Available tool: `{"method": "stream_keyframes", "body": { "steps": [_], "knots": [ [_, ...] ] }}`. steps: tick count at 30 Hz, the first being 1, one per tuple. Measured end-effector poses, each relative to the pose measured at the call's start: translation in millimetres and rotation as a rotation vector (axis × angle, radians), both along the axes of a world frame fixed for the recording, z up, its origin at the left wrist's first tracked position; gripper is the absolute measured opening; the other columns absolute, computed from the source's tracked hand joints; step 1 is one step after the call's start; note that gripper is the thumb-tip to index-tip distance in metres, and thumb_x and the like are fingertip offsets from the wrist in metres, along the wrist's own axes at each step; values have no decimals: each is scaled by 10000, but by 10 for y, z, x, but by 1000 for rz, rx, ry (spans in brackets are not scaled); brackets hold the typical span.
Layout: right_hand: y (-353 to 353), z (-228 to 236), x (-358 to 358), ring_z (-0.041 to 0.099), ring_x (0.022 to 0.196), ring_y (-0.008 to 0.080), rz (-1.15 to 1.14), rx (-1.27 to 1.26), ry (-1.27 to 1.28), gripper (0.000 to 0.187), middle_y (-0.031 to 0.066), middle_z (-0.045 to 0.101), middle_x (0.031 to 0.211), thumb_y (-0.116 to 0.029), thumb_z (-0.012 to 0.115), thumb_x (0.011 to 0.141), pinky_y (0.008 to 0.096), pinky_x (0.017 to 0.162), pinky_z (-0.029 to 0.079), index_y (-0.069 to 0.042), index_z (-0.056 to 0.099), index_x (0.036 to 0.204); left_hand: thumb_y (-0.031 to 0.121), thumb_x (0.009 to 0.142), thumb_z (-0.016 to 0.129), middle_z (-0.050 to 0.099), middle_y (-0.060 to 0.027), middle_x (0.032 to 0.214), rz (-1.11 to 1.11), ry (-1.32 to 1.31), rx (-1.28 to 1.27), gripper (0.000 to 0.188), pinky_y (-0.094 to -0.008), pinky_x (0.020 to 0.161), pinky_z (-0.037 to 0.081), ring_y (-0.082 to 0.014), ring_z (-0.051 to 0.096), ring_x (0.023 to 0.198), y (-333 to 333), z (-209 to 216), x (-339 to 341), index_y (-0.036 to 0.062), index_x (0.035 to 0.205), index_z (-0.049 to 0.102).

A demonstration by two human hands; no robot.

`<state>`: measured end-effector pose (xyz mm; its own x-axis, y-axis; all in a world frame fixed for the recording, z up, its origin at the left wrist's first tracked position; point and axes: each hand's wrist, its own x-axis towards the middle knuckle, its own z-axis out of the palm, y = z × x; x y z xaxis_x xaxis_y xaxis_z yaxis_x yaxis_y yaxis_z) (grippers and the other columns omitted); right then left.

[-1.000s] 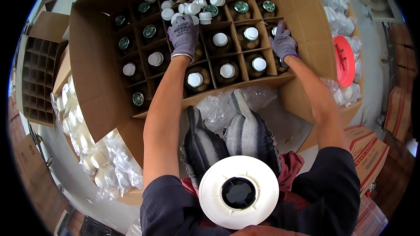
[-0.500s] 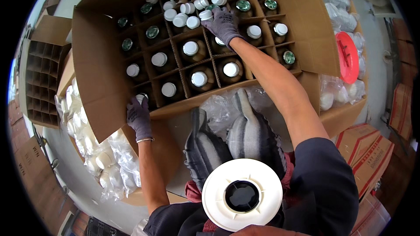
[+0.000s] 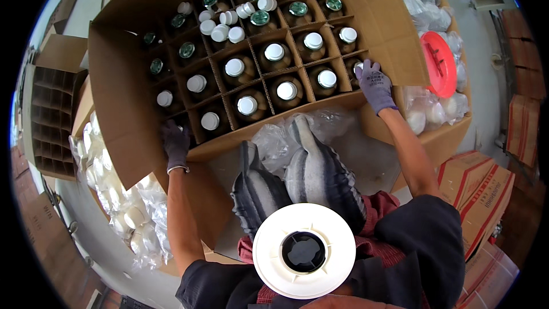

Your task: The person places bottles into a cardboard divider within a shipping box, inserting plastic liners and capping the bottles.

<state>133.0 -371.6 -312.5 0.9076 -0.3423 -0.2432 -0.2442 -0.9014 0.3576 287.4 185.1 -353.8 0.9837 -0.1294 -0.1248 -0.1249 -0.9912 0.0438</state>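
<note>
A divided cardboard carton [image 3: 240, 134] holds rows of bottles. White screw caps top many, such as the front-row bottle [image 3: 247, 106]; shiny green tops show on others, such as one bottle [image 3: 259, 18] near the middle. Loose white caps [image 3: 220, 32] lie heaped over the dividers towards the back. At the front right compartment, my gloved right hand [image 3: 376, 84] has its fingers closed on a white cap [image 3: 358, 66] atop the bottle there. My gloved left hand [image 3: 176, 142] reaches into the shaded front left compartment, fingers curled over that bottle's cap, which is mostly hidden.
Bags of white rounded pieces fill boxes at left [image 3: 134, 216] and right [image 3: 426, 117]. A red round dish [image 3: 439, 64] rests on the right-hand box. A carton with dividers [image 3: 52, 111] stands far left. Striped sleeve-like cloth [image 3: 317, 177] and clear plastic lie before me.
My right hand has moved from the loose caps to the front right bottle, bringing a white cap onto its green top. My left hand stays at the front left bottle. The view has shifted slightly.
</note>
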Motion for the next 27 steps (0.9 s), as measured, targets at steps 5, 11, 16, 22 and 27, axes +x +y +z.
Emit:
{"method": "stream_keyframes", "body": {
  "steps": [5,11,16,22,27],
  "knots": [
    [76,-141,269,636,949,320,-353,72,42,528,136,595,1068,-476,517,911,540,553,541,-30,448,1187,328,849,609,534,-214,1195,51,247,238,436,-491,885,467,-379,555,1070,-260,429,-37,63,1180,508],
    [292,435,1021,669,965,287,143,11,296,312,90,697,951,-370,521,904,517,652,540,-113,677,990,251,870,588,610,-139,1032,-353,-328,-239,346,-412,735,519,-321,628,891,-1494,942,750,110,1186,579],
    [1704,453,2113,651,953,309,330,575,-288,368,160,641,978,-377,641,830,414,817,526,-75,602,1037,264,862,601,600,-157,1029,-357,-224,-80,386,-427,746,521,-326,618,890,-2066,613,1152,173,1234,553],
    [1891,33,2429,626,955,312,242,682,-425,431,167,554,1176,-258,722,734,443,814,521,-72,576,1094,231,823,670,610,-170,1060,-275,-470,-574,384,-414,792,514,-333,615,929,-1940,552,1209,67,1147,546],
    [1050,173,2149,612,808,303,145,925,-715,386,155,590,903,-200,735,743,411,701,498,-42,505,1010,292,847,667,618,-229,1048,175,-321,-556,382,-419,810,491,-399,597,988,-779,343,1579,23,1095,558]
  ]
}}
